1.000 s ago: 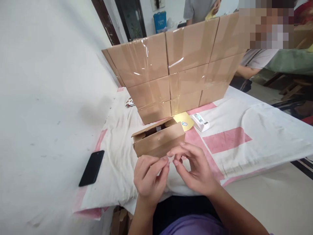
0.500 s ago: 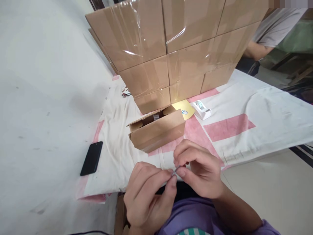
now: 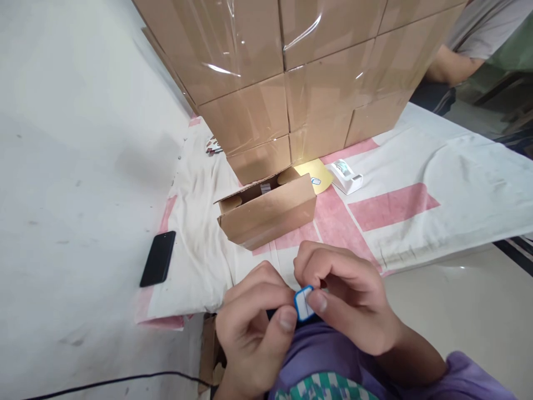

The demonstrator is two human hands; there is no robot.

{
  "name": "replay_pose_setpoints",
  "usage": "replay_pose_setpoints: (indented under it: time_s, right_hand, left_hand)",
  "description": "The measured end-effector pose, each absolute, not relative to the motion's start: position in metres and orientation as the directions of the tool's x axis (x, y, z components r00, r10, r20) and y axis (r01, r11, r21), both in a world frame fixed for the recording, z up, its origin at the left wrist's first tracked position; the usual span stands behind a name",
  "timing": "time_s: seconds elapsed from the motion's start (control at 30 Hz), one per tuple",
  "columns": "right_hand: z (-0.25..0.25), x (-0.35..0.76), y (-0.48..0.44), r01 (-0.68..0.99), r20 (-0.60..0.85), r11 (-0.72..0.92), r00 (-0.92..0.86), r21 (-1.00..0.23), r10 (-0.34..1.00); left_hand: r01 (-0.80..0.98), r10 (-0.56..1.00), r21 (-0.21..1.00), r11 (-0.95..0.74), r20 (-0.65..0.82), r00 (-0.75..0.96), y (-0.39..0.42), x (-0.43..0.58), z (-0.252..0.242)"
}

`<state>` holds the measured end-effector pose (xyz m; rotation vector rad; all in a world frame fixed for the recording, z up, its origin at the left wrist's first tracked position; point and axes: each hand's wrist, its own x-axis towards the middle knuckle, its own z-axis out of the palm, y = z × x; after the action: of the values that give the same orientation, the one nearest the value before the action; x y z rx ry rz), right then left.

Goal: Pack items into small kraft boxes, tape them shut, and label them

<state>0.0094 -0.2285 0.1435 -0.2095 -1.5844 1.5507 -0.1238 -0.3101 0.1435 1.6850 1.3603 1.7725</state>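
Note:
Between my two hands is a small white sticker with a blue border [image 3: 304,303], its face turned toward me. My right hand [image 3: 345,294] pinches its right side between thumb and curled forefinger. At its left edge, the thumb and forefinger of my left hand [image 3: 256,316] are closed in a pinch; their exact contact is partly hidden. Beyond my hands a narrow cardboard box [image 3: 270,211] stands with its top open and something pale inside. Behind it lies a yellow sheet [image 3: 320,169] bearing a similar blue-edged sticker [image 3: 316,181].
Large taped cardboard boxes [image 3: 250,116] form a wall at the table's back. A white dispenser-like object [image 3: 346,176] sits right of the yellow sheet. A black phone [image 3: 158,258] lies at left on the cloth-covered table [image 3: 200,239]. Another person's arm [image 3: 452,65] shows at upper right.
The sticker, seen edge-on before, now shows its white face and blue border. My fingers have shifted around it, and the left fingertips have drawn slightly leftward. The camera view tilts lower.

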Motion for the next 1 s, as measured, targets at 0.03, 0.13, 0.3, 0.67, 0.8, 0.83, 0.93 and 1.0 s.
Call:
replay_pose_setpoints:
  time_s: [0.03,0.13,0.3,0.67,0.8,0.83,0.93,1.0]
  right_hand:
    - [0.143,0.009,-0.228,-0.446,0.453,0.194,-0.600,-0.874,0.659]
    - [0.143,0.009,-0.228,-0.449,0.428,0.149,-0.622,-0.881,0.656]
    - [0.143,0.007,-0.226,-0.455,0.374,0.054,-0.654,-0.889,0.657]
    - [0.142,0.002,-0.224,-0.468,0.295,-0.115,-0.709,-0.876,0.640]
    - [0.140,-0.001,-0.224,-0.490,0.301,-0.149,-0.719,-0.859,0.626]
    - [0.140,-0.001,-0.225,-0.490,0.298,-0.156,-0.721,-0.858,0.625]
    - [0.139,-0.003,-0.226,-0.481,0.275,-0.184,-0.730,-0.857,0.626]
    - [0.138,-0.003,-0.226,-0.472,0.259,-0.205,-0.739,-0.857,0.622]
  left_hand:
    - [0.308,0.787,0.814,-0.492,0.567,-0.243,-0.309,-0.124,0.142]
    - [0.215,0.803,0.846,-0.487,0.531,-0.272,-0.308,-0.123,0.139]
    - [0.191,0.815,0.861,-0.472,0.509,-0.277,-0.308,-0.123,0.136]
    - [0.178,0.828,0.878,-0.444,0.478,-0.295,-0.305,-0.121,0.138]
    - [0.118,0.834,0.888,-0.444,0.458,-0.306,-0.306,-0.122,0.136]
    - [0.107,0.835,0.890,-0.443,0.453,-0.314,-0.307,-0.122,0.136]
    - [0.110,0.836,0.896,-0.431,0.442,-0.325,-0.307,-0.122,0.136]
    - [0.137,0.836,0.897,-0.420,0.441,-0.326,-0.307,-0.122,0.137]
